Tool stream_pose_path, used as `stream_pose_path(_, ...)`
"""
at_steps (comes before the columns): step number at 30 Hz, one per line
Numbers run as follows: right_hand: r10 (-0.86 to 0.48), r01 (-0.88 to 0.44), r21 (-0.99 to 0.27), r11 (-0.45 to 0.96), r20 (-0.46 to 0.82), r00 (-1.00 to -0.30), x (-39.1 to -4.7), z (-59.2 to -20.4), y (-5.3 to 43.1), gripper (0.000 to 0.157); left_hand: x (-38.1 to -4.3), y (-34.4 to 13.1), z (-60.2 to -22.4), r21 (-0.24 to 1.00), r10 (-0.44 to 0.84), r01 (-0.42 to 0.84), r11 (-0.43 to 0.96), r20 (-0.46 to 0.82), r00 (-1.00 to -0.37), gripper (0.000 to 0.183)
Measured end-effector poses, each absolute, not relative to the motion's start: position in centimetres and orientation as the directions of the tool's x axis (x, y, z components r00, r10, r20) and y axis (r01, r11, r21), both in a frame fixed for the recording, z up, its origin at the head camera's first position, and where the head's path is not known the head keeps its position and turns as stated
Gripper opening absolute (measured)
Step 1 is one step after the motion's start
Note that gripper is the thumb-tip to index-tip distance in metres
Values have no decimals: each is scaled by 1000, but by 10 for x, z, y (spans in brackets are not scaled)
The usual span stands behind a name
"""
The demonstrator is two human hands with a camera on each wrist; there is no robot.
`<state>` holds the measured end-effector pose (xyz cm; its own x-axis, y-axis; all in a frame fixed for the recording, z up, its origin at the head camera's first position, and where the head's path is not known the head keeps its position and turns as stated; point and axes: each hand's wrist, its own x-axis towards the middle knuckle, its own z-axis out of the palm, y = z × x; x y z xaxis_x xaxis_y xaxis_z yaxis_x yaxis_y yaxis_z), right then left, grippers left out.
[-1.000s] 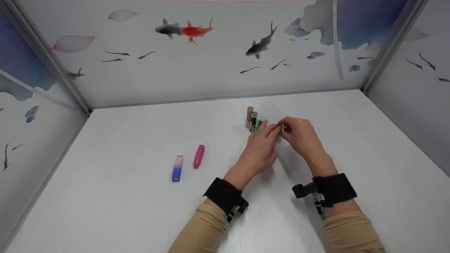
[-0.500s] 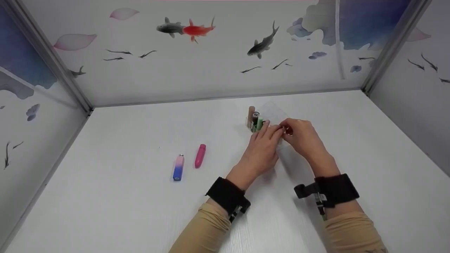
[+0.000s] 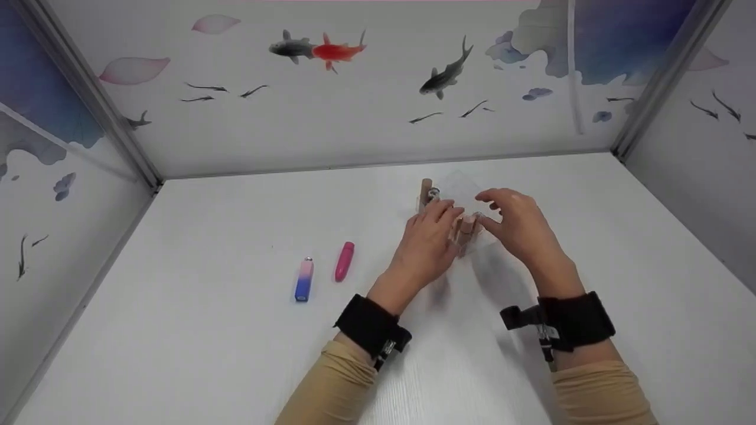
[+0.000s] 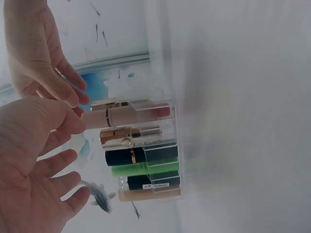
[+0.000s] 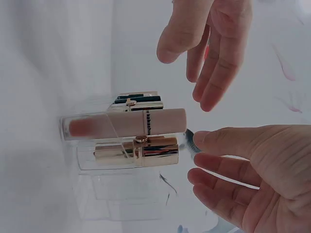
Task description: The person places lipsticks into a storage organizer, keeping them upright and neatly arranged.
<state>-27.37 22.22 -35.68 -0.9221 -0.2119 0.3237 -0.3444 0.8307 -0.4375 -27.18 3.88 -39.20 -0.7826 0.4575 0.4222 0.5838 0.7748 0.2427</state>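
Note:
A clear lipstick organizer (image 5: 90, 166) stands between my hands, holding a row of upright tubes. Among them are a pale pink lip gloss (image 5: 167, 121), a gold lipstick (image 5: 165, 154), a green tube (image 4: 131, 169), a black tube (image 4: 119, 157) and a tan tube (image 3: 426, 188). My left hand (image 3: 426, 242) is over the organizer's left part, fingers spread and nothing gripped. My right hand (image 3: 520, 227) is at its right end, thumb and fingers parted around no object, close to the tops of the gold lipstick and the lip gloss. Whether either thumb touches a tube, I cannot tell.
A pink bullet-shaped tube (image 3: 345, 261) and a pink-and-blue tube (image 3: 304, 280) lie on the white table (image 3: 207, 330) left of my hands. Bare clear compartments (image 5: 121, 194) show at the organizer's right end. Printed panels (image 3: 366, 118) enclose the table's back and sides.
My right thumb and fingers, together before, have parted and lifted slightly. My left hand has shifted a little left, uncovering tubes at the organizer's right while covering the green one.

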Motion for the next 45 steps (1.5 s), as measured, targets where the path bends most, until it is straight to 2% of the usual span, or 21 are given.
stream_pose_path(5, -217, -374, -447, 812, 363, -906, -267, -350, 210, 35, -269, 11, -382, 316, 391, 546, 776, 438, -809, 39)
stream_pose_path(12, -258, -424, -480, 768, 374, -891, -262, -354, 187, 31, -261, -29, -377, 382, 321, 451, 807, 358, -877, 30)
stream_pose_path(20, -407, -545, -420, 726, 376, -832, -255, -367, 153, 26, -253, -78, -374, 367, 280, 386, 846, 311, -908, 27)
stream_pose_path(26, -504, -590, -444, 674, 307, -808, -249, -369, 126, 28, -247, -116, -371, 378, 202, 262, 888, 191, -961, 27)
stream_pose_path(31, -565, -592, -491, 640, 221, -795, -247, -371, 101, 30, -244, -143, -373, 335, 125, 138, 932, 60, -990, 31)
stream_pose_path(37, -634, -569, -573, 590, 107, -766, -247, -378, 66, 33, -242, -158, -377, 199, -11, -28, 980, -87, -996, 40)
stream_pose_path(45, -632, -520, -622, 585, 51, -773, -243, -384, 24, 34, -245, -159, -382, 171, -50, -80, 982, -170, -984, 45)
